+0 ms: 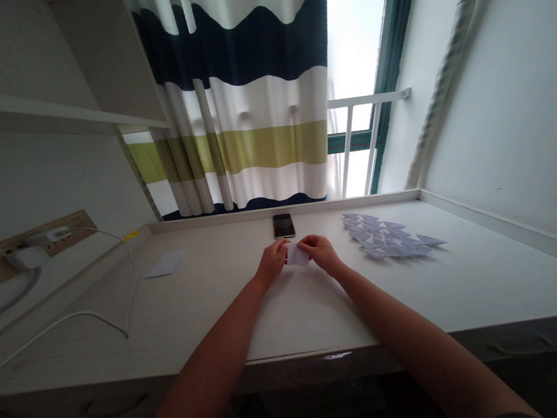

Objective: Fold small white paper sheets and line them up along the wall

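Between my two hands is a small white piece of paper [296,256], lifted just over the desk. My left hand [271,263] pinches its left edge, and my right hand [320,253] grips its upper right corner. Fingers partly cover both sides, so any folds there are hard to make out. On the right of the desk lie several folded paper triangles [387,237], spread in overlapping rows. A flat stack or sheet of white paper [165,263] rests on the left.
A dark phone [283,226] lies just beyond my hands. White cables [89,312] run across the desk's left side from a wall socket panel [36,243]. A raised rim [209,221] borders the white desk [211,324] at the back, below a striped curtain [271,143].
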### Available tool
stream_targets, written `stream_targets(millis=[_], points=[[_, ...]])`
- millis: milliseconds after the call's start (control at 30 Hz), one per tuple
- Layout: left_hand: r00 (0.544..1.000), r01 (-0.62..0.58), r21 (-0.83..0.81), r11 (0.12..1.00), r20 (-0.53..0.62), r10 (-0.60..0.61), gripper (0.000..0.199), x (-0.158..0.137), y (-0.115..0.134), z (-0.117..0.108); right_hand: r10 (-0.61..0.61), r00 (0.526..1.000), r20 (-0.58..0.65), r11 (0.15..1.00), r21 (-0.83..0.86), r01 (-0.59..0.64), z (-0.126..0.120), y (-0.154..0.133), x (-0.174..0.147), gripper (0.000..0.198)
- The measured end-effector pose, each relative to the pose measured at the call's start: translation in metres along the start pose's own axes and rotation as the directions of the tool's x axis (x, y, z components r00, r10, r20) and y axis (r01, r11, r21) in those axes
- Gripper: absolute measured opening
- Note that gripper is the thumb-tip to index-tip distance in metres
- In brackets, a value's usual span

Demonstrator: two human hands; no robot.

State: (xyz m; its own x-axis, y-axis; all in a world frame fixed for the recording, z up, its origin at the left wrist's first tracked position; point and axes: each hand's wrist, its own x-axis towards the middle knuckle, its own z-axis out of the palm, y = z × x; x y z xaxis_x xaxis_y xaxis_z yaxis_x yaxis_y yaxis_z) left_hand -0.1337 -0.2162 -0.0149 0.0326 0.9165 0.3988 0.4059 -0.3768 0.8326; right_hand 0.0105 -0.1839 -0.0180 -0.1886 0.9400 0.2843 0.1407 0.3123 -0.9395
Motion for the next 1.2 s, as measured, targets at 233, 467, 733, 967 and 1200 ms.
stream_targets(millis=[233, 467, 733, 967, 1200], points=[[0.999, -0.031, 0.022, 0.999, -0.021, 0.032, 0.028, 0.001, -0.003, 0.001, 0.010, 0.999, 0.036, 1.000, 0.012, -0.011, 0.000, -0.005, -0.003, 0.016], [0.988, 0.076, -0.095, 0.993, -0.124, -0.088, 0.019, 0.006, -0.008, 0.000, 0.090, 0.992, 0.093, 0.961, 0.252, -0.111, 0.000, -0.013, -0.006, 0.021], [0.981, 0.156, -0.152, 0.976, -0.095, -0.172, 0.022, 0.006, -0.005, 0.001, 0.017, 0.997, 0.078, 0.991, 0.132, -0.027, 0.001, -0.002, -0.002, 0.017], [0.948, 0.279, -0.311, 0.909, -0.061, -0.311, 0.021, 0.007, -0.007, 0.002, -0.014, 1.000, -0.001, 0.996, 0.090, 0.014, 0.001, 0.004, 0.001, 0.018], [0.935, 0.311, -0.338, 0.888, -0.056, -0.349, 0.020, 0.008, -0.008, 0.002, -0.075, 0.997, -0.018, 0.997, 0.010, 0.076, 0.002, 0.006, 0.002, 0.017]])
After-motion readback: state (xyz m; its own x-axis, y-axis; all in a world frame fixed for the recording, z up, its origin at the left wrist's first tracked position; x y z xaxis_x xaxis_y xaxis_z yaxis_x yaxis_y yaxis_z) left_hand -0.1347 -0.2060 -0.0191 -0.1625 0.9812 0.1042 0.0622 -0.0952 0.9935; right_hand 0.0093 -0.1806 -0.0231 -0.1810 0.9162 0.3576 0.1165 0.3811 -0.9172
